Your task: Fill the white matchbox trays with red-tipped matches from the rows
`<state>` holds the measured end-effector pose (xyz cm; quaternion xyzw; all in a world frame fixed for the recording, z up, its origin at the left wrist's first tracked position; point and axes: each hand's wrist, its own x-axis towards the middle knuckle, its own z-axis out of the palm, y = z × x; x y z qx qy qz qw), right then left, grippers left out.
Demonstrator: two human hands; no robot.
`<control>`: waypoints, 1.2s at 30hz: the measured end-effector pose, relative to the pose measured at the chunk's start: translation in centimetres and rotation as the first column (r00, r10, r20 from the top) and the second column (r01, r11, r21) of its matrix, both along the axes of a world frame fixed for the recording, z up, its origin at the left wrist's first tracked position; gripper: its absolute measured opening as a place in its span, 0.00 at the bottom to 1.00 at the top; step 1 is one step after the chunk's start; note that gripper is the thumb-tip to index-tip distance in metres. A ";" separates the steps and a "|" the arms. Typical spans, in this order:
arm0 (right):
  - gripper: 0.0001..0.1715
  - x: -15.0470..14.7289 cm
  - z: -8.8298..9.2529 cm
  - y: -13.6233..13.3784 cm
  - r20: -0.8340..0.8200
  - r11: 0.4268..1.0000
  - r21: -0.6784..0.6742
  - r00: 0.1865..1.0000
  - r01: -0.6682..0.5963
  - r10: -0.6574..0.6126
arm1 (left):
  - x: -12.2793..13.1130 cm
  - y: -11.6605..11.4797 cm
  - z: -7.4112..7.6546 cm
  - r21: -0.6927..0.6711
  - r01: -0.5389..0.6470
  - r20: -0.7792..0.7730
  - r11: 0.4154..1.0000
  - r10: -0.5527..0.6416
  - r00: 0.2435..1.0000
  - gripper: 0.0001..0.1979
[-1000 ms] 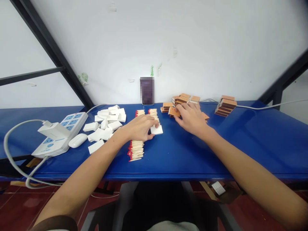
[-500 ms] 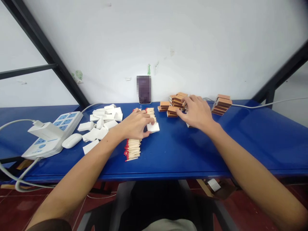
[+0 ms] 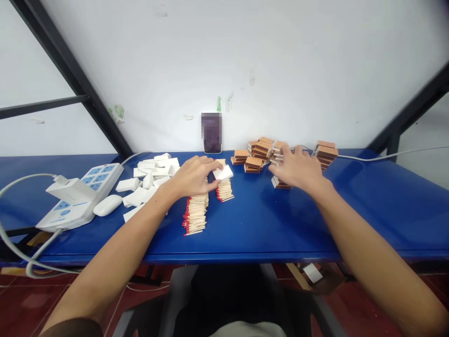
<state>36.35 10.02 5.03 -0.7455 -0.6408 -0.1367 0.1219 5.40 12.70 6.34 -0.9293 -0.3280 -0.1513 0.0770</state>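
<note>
My left hand (image 3: 192, 175) grips a small white matchbox tray (image 3: 223, 172), lifted just above a row of red-tipped matches (image 3: 224, 188). A second pile of matches (image 3: 195, 215) lies below that hand on the blue table (image 3: 266, 224). My right hand (image 3: 298, 169) lies with curved fingers over a short stack of brown matchbox sleeves (image 3: 278, 182); whether it grips one is hidden. More brown sleeves (image 3: 257, 152) are piled just left of it, and another stack (image 3: 325, 152) stands to its right.
A heap of white trays (image 3: 150, 180) lies left of centre. Further left sit a white power strip (image 3: 79, 196) with a plugged adapter and cable, and a white earbud case (image 3: 107, 205). A phone (image 3: 211, 133) leans on the wall. A cable (image 3: 386, 154) runs along the back right.
My left hand has lifted the white tray off the table and moved it back over the matches. My right hand has shifted right, from the left sleeve pile to the short stack.
</note>
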 end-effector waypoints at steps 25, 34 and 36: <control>0.21 -9.1 -2.1 -4.4 -0.057 0.490 -0.166 0.505 -0.856 0.861 | -9.6 4.5 1.8 -0.153 -0.701 -0.031 0.696 0.706 0.708 0.22; 0.16 -8.6 -2.1 -4.0 -0.119 0.403 0.170 0.388 -0.899 0.914 | -10.3 5.0 1.4 -0.099 -0.686 -0.002 0.721 0.689 0.725 0.16; 0.16 -8.5 -2.3 -3.7 -0.186 0.397 0.277 0.357 -0.875 0.916 | -9.7 4.7 1.5 -0.048 -0.683 0.060 0.729 0.684 0.727 0.17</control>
